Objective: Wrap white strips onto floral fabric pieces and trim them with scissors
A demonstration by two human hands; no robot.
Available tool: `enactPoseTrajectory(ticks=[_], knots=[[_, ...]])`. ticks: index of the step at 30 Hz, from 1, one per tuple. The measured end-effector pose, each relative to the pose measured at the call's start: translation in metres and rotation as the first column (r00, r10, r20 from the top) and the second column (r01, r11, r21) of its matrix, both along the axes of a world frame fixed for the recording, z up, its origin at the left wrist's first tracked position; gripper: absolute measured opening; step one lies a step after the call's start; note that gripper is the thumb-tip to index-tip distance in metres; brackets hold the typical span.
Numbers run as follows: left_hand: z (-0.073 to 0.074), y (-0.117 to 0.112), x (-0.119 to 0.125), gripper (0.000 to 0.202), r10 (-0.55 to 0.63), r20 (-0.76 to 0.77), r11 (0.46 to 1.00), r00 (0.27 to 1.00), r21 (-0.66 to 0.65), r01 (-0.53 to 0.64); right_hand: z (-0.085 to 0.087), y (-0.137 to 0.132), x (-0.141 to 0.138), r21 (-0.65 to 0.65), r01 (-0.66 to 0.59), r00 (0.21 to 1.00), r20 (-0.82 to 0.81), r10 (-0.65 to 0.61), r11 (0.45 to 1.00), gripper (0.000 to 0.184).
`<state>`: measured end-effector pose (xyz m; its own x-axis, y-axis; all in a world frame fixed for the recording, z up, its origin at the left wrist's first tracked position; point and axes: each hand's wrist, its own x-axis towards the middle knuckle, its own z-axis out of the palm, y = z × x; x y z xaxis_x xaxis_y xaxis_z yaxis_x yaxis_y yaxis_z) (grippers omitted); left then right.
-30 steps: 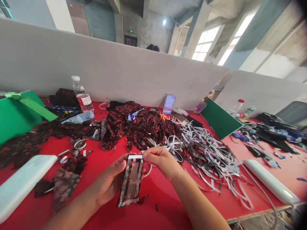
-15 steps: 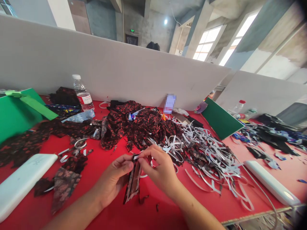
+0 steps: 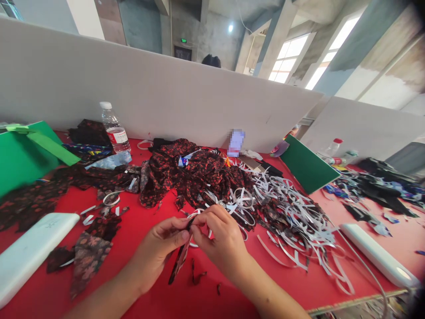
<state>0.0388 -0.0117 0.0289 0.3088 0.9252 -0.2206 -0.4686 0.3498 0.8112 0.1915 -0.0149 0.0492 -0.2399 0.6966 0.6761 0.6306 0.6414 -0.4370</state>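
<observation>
Both my hands meet above the red table (image 3: 139, 292) near its front edge. My left hand (image 3: 156, 252) pinches the top of a narrow folded piece of dark floral fabric (image 3: 179, 261), which hangs down edge-on between the hands. My right hand (image 3: 219, 241) is closed in a pinch on the same top end, fingertips touching those of the left hand. A thin white strip shows at the pinched end. Just behind the hands lies a heap of red-and-black floral cloth (image 3: 189, 173) and a tangle of white paper strips (image 3: 285, 208).
A water bottle (image 3: 113, 129) stands at the back left by the grey partition (image 3: 166, 97). Green boards (image 3: 20, 155) (image 3: 305, 166) flank the workplace. White flat devices (image 3: 29, 250) (image 3: 378, 254) lie left and right. Fabric scraps (image 3: 89, 252) lie to the left. Another person's head shows beyond the partition.
The fabric piece, held flat and facing me a second ago, is now folded narrow and turned edge-on. My right hand moved in so both pinch its top end together.
</observation>
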Motion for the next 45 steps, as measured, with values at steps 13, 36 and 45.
enactPoseTrajectory(ticks=[13, 36, 45], knots=[[0.0001, -0.0001, -0.0043, 0.012, -0.001, -0.122, 1.000, 0.993, 0.026, 0.004, 0.0045, -0.0025, 0.0043, 0.005, -0.030, 0.991, 0.129, 0.029, 1.000, 0.014], [0.0040, -0.0012, 0.0043, 0.021, -0.026, 0.018, 0.989, 0.999, -0.145, 0.029, -0.0017, 0.0013, 0.0060, -0.063, 0.038, 0.998, -0.045, -0.041, 0.997, 0.009], [-0.0022, -0.0010, 0.0033, 0.016, 0.108, -0.107, 0.993, 0.988, 0.062, -0.102, -0.0046, 0.0023, 0.0032, -0.018, 0.067, 0.997, 0.040, -0.066, 0.998, 0.003]])
